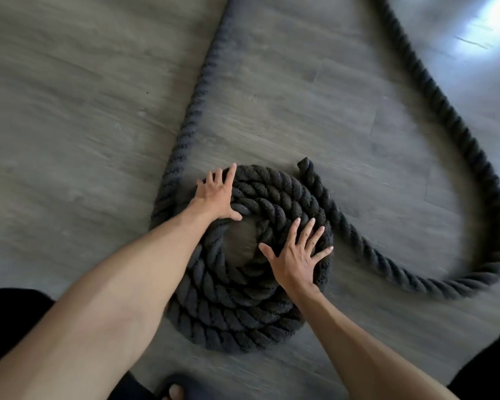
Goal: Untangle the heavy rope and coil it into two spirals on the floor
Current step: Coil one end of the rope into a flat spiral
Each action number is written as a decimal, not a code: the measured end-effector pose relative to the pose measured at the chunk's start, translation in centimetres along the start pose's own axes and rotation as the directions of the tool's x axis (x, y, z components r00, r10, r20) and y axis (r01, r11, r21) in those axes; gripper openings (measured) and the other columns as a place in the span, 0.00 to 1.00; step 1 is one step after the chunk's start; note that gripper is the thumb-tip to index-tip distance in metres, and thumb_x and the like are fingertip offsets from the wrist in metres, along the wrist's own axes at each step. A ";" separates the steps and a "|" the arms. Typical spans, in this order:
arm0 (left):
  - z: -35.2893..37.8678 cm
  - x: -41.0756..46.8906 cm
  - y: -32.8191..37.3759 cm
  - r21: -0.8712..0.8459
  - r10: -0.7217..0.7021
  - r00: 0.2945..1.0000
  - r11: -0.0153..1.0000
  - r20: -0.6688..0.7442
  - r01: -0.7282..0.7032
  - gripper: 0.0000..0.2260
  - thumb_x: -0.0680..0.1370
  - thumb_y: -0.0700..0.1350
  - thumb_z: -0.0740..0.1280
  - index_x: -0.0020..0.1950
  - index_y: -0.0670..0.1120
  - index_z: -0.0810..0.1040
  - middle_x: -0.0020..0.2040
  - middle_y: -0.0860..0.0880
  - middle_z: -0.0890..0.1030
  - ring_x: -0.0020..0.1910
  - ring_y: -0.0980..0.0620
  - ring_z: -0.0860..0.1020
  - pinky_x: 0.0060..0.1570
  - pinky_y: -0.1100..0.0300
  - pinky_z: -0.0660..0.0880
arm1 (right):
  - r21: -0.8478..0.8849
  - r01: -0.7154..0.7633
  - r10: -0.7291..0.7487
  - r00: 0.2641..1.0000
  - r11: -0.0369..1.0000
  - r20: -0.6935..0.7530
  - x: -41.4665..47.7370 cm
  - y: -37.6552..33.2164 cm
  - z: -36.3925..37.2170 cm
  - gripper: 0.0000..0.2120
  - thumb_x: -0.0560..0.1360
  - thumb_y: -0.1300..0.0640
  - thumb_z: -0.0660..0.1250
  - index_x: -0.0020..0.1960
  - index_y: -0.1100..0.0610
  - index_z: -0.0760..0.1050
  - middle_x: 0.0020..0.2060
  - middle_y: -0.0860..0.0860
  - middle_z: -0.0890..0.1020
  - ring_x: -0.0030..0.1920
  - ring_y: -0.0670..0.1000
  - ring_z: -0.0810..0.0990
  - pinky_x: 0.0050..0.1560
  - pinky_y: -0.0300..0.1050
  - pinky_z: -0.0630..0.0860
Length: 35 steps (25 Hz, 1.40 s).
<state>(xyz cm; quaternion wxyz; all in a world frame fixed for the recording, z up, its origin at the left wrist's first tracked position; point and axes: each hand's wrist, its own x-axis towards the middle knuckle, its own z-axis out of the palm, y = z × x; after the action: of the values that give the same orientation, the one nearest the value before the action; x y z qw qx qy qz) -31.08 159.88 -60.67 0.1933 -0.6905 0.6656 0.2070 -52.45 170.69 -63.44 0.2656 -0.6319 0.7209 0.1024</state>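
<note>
Fingers (306, 235) on both hands are splayed flat, gripping nothing, pressing the rope coil (243, 298) on the floor (70, 111), and the loose rope (433, 174) feeds in from the right, nearer the right hand (293, 255) than the left hand (217, 197).

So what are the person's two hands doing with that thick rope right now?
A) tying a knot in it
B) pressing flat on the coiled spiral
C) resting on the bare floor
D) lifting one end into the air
B: the left hand and right hand lie open, fingers spread, on top of the rope coil on the floor.
</note>
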 end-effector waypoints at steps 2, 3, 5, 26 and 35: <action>-0.7 -0.4 -0.1 0.019 -0.022 1.000 1.000 -0.009 0.022 0.62 0.65 0.67 0.74 0.80 0.46 0.35 0.78 0.38 0.54 0.73 0.35 0.59 0.68 0.37 0.65 | -0.012 0.021 -0.020 0.999 1.000 0.039 0.7 -0.3 -0.9 0.53 0.74 0.23 0.51 0.82 0.56 0.34 0.79 0.60 0.32 0.77 0.65 0.26 0.71 0.79 0.37; -1.1 -0.4 -0.1 0.020 -0.035 0.999 0.999 0.007 0.035 0.61 0.66 0.66 0.74 0.80 0.45 0.36 0.77 0.38 0.54 0.73 0.35 0.60 0.68 0.37 0.65 | -0.009 0.024 -0.023 0.998 1.000 0.064 1.2 -0.7 -1.7 0.53 0.74 0.24 0.52 0.82 0.56 0.34 0.79 0.60 0.32 0.77 0.65 0.27 0.71 0.79 0.38; -1.7 0.1 -0.8 0.008 -0.086 0.996 0.996 0.012 0.086 0.60 0.67 0.66 0.74 0.80 0.43 0.38 0.76 0.37 0.55 0.72 0.33 0.60 0.69 0.37 0.64 | -0.055 0.070 -0.065 0.993 0.996 0.097 3.3 -1.8 -3.4 0.52 0.75 0.25 0.53 0.82 0.55 0.34 0.80 0.59 0.32 0.77 0.65 0.28 0.71 0.79 0.39; -8.3 14.4 -7.4 -0.062 -0.181 0.980 0.982 -0.079 0.176 0.65 0.64 0.66 0.76 0.79 0.45 0.31 0.80 0.36 0.43 0.78 0.33 0.46 0.72 0.30 0.49 | -0.004 0.028 -0.028 0.999 1.000 0.015 14.7 -10.7 -6.2 0.49 0.76 0.31 0.56 0.82 0.58 0.36 0.78 0.64 0.31 0.76 0.70 0.28 0.67 0.83 0.36; -10.6 19.0 -7.9 -0.075 -0.453 0.886 0.891 -0.096 0.447 0.60 0.67 0.77 0.63 0.79 0.38 0.42 0.75 0.35 0.56 0.72 0.35 0.60 0.66 0.42 0.64 | -0.243 0.444 -0.401 0.893 0.863 0.206 32.6 -11.6 -16.5 0.47 0.77 0.32 0.61 0.82 0.48 0.36 0.78 0.57 0.28 0.76 0.66 0.25 0.68 0.80 0.32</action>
<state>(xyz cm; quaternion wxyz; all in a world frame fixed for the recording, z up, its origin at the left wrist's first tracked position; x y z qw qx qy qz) -22.37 138.49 -62.18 0.1810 -0.8410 0.4917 0.1348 -47.42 132.71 -64.17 0.2412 -0.7966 0.5204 0.1907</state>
